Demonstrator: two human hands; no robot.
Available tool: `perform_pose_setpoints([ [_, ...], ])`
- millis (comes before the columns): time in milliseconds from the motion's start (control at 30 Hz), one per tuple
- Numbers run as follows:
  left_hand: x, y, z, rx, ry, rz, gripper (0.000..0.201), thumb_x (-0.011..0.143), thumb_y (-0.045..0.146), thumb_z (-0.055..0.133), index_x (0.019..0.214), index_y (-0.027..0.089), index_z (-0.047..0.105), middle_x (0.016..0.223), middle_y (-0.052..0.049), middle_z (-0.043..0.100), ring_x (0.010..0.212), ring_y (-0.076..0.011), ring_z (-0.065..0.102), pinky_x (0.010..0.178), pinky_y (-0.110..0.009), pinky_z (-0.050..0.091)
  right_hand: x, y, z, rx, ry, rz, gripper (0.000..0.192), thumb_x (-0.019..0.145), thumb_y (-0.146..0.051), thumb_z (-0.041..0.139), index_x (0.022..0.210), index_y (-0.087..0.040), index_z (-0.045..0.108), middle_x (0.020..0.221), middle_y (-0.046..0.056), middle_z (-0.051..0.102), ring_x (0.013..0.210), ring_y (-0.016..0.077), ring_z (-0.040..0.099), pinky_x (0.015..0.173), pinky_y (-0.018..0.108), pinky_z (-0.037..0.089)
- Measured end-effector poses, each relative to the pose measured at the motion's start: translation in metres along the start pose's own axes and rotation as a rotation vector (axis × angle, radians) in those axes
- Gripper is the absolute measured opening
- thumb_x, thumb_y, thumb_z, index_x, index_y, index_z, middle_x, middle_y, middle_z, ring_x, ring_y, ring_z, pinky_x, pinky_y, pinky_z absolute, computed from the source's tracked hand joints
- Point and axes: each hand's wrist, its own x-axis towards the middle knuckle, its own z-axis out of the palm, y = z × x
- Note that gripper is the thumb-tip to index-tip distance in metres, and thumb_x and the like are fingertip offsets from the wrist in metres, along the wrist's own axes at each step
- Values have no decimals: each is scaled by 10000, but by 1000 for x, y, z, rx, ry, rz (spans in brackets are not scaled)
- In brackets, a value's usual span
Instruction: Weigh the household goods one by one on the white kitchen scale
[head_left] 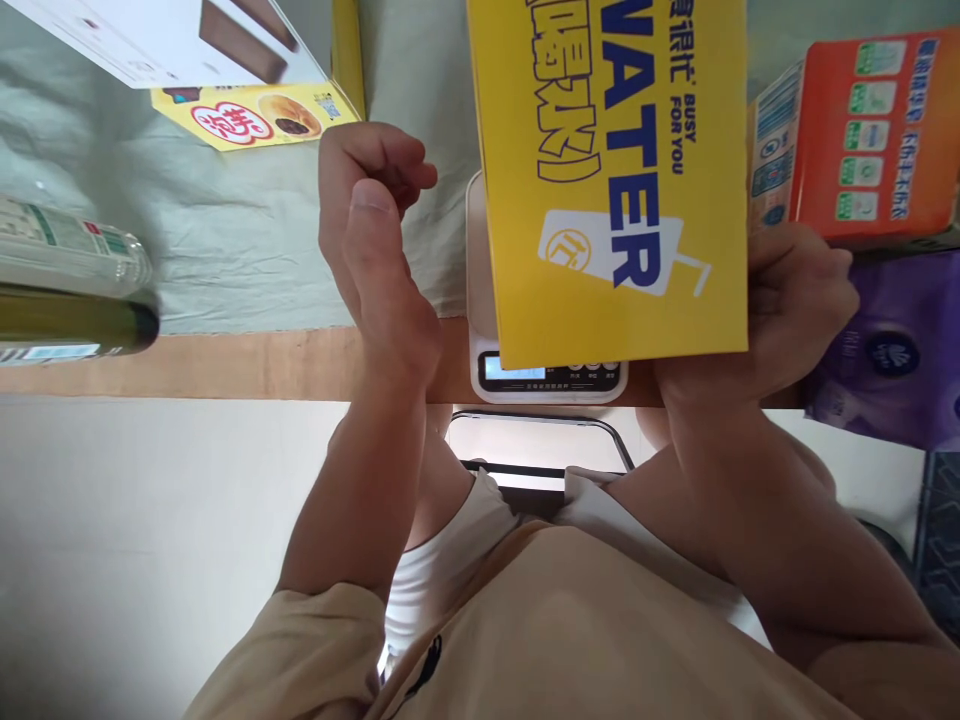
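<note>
On my feed, R hand (799,300) has the yellow box (622,200) by its R side near the close corner, fingers curled in & partly hidden behind it. Prob. gripped at the edge so the printed face stays unobstructed. L hand (379,230) is loosely curled, thumb out, nothing in it, just L of the box; I'd guess it's left free for support.

Box is over the kitchen scale (540,387), hiding most of the plate & clipping the display (516,367); can't tell if it's touching. Scale's at the surface (262,362) edge, display my way, prob. for easy reading.

Visible long axis runs away from me, far end cut off by the frame. "WATER" reads far-to-near, letter tops to R; the printed straw points R too. Orange pack (862,140) & purple pack (892,350) sit R, maybe set aside for room.
</note>
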Motion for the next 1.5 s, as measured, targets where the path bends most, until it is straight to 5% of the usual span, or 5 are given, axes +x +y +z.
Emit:
perform_pose_setpoints([
  [167,-1,9,-11,-37,-194,87,258,963,129,349,905,158,599,925,-106,527,920,-211,556,885,-411,453,1,-1,-1,-55,37,-15,488,979,-355,402,527,-201,501,490,27,408,600,146,548,596,294,392],
  [433,-5,7,-11,-4,-196,107,266,951,93,367,893,181,611,914,-85,542,927,-208,554,882,-387,471,1,-3,-9,54,-81,22,521,1002,-352,266,569,-170,494,538,16,402,571,81,472,604,264,354],
  [767,-11,10,-10,5,-188,102,273,989,319,412,836,256,630,933,-90,574,951,-247,552,892,-389,461,-1,-4,-7,118,-70,34,492,992,-411,280,580,-196,440,576,34,404,690,130,554,684,294,439],
  [1233,-14,12,-9,-22,-254,99,298,1001,326,397,843,248,637,918,-89,558,918,-241,526,872,-400,423,0,-2,-5,55,-5,-65,503,1004,-299,285,553,-182,476,557,26,391,600,92,443,629,281,379],
  [1500,-15,7,-11,-68,-313,130,334,1025,327,393,804,191,603,803,-69,485,762,-190,441,733,-357,345,-2,-6,-5,134,-57,15,489,990,-377,291,566,-196,455,561,39,375,688,143,562,639,297,425],
])
